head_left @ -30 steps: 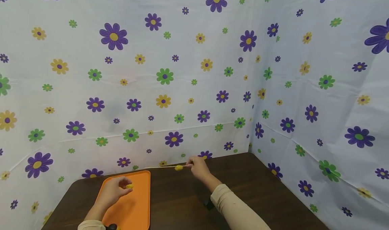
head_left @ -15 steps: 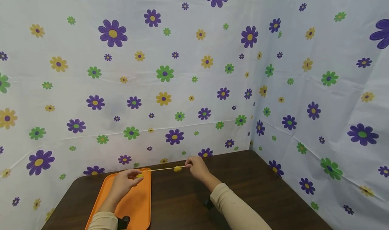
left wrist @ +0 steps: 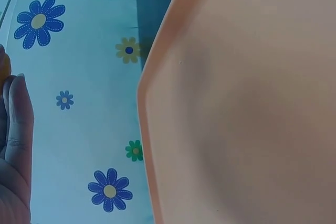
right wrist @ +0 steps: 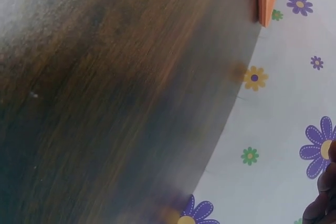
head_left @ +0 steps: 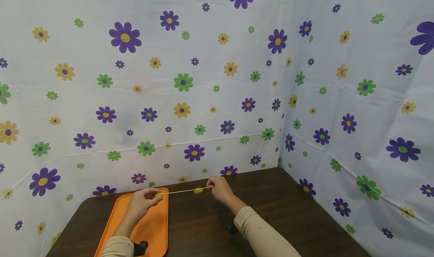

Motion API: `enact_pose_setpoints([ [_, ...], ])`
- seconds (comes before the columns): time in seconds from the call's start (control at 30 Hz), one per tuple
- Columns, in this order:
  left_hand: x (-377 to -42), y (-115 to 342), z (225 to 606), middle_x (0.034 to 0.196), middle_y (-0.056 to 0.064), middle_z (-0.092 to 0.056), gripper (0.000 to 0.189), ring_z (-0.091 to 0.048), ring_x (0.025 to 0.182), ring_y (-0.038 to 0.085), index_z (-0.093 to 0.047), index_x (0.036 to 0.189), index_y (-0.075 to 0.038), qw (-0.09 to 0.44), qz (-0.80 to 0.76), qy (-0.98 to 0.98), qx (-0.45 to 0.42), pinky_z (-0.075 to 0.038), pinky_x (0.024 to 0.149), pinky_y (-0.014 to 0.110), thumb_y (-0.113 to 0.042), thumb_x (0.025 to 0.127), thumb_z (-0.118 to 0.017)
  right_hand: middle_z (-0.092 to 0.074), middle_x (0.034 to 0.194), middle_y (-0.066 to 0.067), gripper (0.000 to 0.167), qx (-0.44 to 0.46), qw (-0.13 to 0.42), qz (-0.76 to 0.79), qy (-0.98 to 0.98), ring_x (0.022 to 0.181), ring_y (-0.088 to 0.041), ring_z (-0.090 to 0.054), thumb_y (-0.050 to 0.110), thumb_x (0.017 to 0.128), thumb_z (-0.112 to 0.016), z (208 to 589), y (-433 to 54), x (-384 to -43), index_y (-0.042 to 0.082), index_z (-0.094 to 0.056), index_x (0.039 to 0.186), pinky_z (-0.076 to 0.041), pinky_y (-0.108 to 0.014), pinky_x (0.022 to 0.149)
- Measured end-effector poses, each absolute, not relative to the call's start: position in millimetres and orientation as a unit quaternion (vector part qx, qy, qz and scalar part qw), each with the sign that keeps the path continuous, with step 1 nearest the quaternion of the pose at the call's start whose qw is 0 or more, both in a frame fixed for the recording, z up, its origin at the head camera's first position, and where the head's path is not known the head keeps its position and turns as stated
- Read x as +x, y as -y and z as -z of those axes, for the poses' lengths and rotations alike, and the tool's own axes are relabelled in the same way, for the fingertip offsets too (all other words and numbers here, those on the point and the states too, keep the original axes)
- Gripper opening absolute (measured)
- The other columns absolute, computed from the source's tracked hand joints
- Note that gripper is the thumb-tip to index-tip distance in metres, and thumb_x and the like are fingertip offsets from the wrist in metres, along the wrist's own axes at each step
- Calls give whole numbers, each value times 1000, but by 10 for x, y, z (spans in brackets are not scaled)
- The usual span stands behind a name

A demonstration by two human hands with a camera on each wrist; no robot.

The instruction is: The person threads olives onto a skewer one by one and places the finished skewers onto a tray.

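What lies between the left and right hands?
In the head view, a thin string spans from the left hand to the right hand, with a yellow piece on it nearer the right.

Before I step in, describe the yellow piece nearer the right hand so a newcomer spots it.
On the dark table lies an orange tray. By its far right corner, a thin string stretches between the left hand and right hand. The yellow piece sits along it near the right hand, clear of fingers, unlike the yellow bit held in the left.
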State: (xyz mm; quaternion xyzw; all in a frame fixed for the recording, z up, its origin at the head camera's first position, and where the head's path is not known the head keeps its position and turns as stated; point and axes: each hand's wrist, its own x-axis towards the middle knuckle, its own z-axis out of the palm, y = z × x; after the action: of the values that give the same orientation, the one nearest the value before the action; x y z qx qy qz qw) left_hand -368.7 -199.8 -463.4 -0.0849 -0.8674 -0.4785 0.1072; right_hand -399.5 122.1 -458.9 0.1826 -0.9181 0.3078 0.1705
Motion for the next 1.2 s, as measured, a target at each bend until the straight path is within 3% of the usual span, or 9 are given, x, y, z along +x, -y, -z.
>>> enact_pose_setpoints([
  [0.23,-3674,1991,4624,97,9,-76,32,-71,83,20,-76,108,-3,90,500,858,-77,-59,73,36,-25,86,-83,-68,80,3,19,176,177,-304,919,70,-9,-56,-1,92,-70,4600,-1240,-3978,13,-70,79,-52,-26,65],
  [0.5,-3678,1975,4645,97,7,-76,32,-69,88,21,-77,107,-5,96,485,866,-77,-56,72,34,-26,85,-84,-68,80,5,21,179,193,-281,923,71,-8,-57,-3,89,-71,4619,-1212,-3988,14,-69,78,-52,-27,65],
  [0.83,-3705,1942,4661,93,9,-76,22,-73,80,23,-78,105,-3,93,490,863,-82,-59,71,33,-13,86,-82,-67,77,6,22,178,204,-268,924,69,-8,-56,-5,86,-72,4623,-1185,-4007,14,-71,76,-52,-26,65],
  [1.0,-3709,1942,4677,103,11,-74,29,-73,93,30,-72,114,0,68,558,823,-75,-60,83,40,-13,89,-79,-68,79,4,22,178,189,-290,921,70,-9,-56,-6,88,-71,4622,-1189,-4006,13,-70,77,-52,-26,65],
  [1.2,-3730,1964,4701,108,12,-71,36,-71,94,21,-66,122,8,46,651,755,-66,-59,85,33,-8,92,-76,-67,78,2,22,177,180,-314,915,69,-10,-54,-9,89,-69,4584,-1208,-3998,10,-71,78,-50,-25,63],
])
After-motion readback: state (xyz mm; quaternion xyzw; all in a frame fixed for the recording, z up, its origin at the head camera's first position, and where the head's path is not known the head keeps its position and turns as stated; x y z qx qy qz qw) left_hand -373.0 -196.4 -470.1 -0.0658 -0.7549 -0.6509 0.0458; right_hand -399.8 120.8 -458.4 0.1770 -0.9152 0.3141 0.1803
